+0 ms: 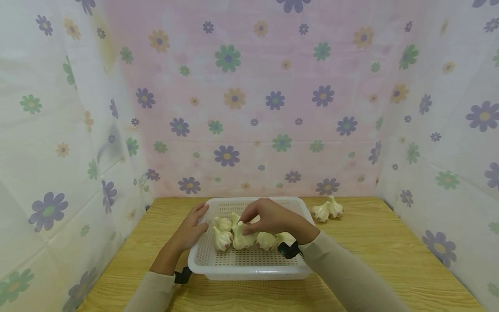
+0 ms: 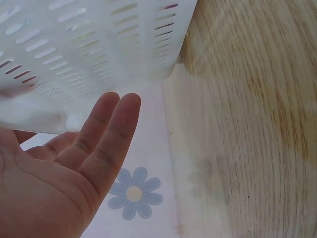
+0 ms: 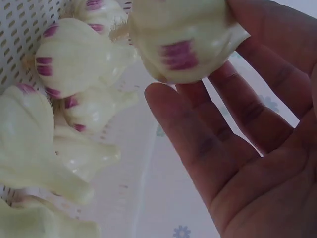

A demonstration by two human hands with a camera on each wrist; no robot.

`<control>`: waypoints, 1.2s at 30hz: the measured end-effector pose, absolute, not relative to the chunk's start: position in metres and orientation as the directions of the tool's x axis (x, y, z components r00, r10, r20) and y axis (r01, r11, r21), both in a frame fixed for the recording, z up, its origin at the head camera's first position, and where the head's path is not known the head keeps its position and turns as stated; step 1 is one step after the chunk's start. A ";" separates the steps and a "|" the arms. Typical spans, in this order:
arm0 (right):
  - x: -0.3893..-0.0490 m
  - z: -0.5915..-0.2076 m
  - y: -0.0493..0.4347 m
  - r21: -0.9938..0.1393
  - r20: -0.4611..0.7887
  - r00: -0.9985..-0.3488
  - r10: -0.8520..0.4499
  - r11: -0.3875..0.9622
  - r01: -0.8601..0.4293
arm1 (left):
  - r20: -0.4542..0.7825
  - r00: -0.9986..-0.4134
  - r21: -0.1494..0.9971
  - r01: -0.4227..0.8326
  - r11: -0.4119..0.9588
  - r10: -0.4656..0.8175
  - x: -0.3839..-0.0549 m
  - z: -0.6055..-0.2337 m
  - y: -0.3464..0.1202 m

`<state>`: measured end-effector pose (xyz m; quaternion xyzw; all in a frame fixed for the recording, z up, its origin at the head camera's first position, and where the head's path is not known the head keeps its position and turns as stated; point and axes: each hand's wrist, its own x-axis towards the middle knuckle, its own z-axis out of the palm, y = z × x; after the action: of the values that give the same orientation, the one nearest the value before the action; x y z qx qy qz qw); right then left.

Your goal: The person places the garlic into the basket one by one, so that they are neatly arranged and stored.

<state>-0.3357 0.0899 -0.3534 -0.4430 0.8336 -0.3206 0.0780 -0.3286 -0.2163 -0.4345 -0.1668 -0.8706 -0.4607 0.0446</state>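
A white perforated plastic basket stands on the wooden table and holds several garlic bulbs with purple marks. My right hand reaches in over its right side and pinches one garlic bulb between thumb and fingers, above the other bulbs. At the basket's left side, my left hand rests on the rim. Its straight fingers lie along the outer wall in the left wrist view, while the thumb reaches over the rim.
Two more garlic bulbs lie on the table, right of the basket near the back edge. Flower-patterned cloth hangs behind the table and along both sides.
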 end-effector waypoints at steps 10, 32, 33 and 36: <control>-0.339 -0.367 0.067 -0.675 0.136 -0.588 -0.797 0.360 -0.644 | 0.228 -0.944 0.783 0.324 0.531 0.239 -0.327 -0.435 -0.217; -0.344 -0.385 0.026 -0.620 0.081 -0.590 -0.803 0.423 -0.661 | 0.218 -0.947 0.779 0.315 0.542 0.236 -0.330 -0.436 -0.216; -0.344 -0.386 0.024 -0.610 0.074 -0.593 -0.802 0.434 -0.663 | 0.217 -0.947 0.778 0.314 0.545 0.235 -0.330 -0.436 -0.216; -0.342 -0.386 0.018 -0.599 0.049 -0.605 -0.795 0.462 -0.655 | 0.215 -0.949 0.782 0.309 0.542 0.231 -0.329 -0.436 -0.216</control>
<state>-0.3423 0.0183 -0.3865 -0.4280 0.8465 -0.2932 0.1193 -0.3294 -0.2159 -0.4359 -0.1540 -0.8770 -0.4532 0.0431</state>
